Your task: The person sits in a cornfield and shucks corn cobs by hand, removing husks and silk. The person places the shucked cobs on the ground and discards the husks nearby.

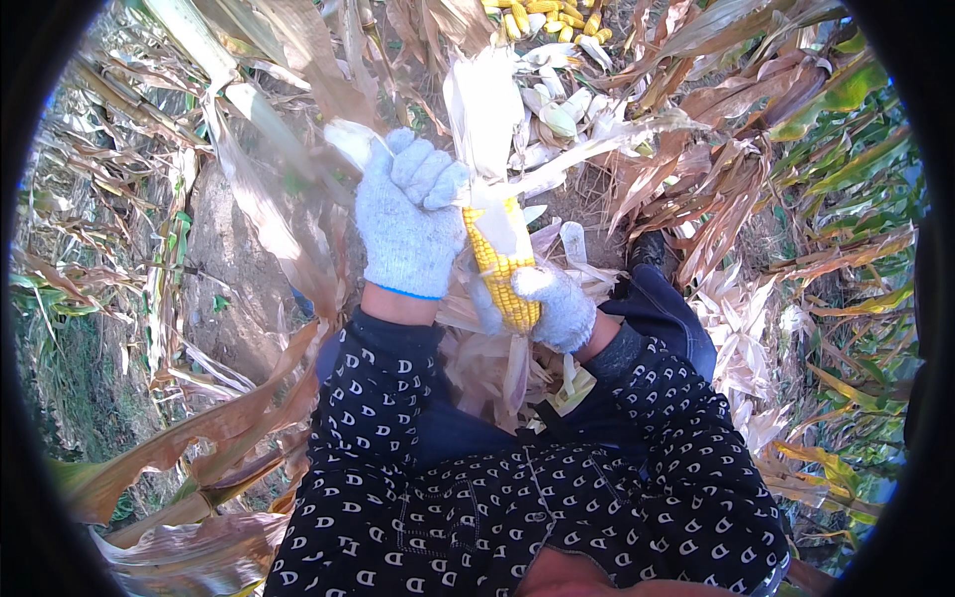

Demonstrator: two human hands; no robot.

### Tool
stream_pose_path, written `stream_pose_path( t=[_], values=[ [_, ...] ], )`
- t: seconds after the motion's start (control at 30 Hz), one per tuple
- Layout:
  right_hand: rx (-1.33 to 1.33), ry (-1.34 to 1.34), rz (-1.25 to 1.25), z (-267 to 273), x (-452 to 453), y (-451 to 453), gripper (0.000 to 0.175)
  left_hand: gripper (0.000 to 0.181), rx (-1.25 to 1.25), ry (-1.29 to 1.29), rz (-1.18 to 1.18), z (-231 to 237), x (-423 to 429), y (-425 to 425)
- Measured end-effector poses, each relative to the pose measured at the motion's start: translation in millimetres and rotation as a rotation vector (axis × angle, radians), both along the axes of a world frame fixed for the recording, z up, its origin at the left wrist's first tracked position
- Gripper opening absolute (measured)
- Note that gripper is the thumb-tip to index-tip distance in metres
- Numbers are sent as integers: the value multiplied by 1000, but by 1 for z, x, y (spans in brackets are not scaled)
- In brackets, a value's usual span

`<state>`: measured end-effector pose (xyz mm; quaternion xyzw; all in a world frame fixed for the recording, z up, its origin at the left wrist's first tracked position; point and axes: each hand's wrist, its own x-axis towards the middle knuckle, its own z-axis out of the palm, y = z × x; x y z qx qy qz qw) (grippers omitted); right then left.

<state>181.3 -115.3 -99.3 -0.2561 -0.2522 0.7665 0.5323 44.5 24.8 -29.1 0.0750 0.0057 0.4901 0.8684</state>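
An ear of yellow corn tilts in front of my body, its kernels bare along the lower part. Around its upper part, pale husk leaves are peeled back and fan upward and to the right. My right hand, in a white knit glove, grips the ear near its lower end, thumb across the kernels. Closed in a fist beside the ear's upper end is my gloved left hand. A strip of husk sticks out past its knuckles; the rest is hidden in the fist.
Several husked ears lie piled at the top of the view. Loose husks are scattered below them, and more husks lie by my right leg. Dry corn stalks crowd the left; greener leaves stand on the right.
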Motion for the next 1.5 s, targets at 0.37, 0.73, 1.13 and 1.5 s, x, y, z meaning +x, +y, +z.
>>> stream_pose_path(
  t=[0.37,0.73,1.13,1.5],
  values=[
    [-48,756,258,-6,-2,-3,91,34,107,-241,-197,10,5,-1],
    [78,1022,228,-18,5,-14,86,36,186,-446,-106,25,-13,7],
    [-95,500,-210,25,52,8,62,46,961,1517,386,-4,-2,-3],
    [19,-226,-159,22,70,8,48,81,1325,1426,367,10,-6,-12]
  ],
)
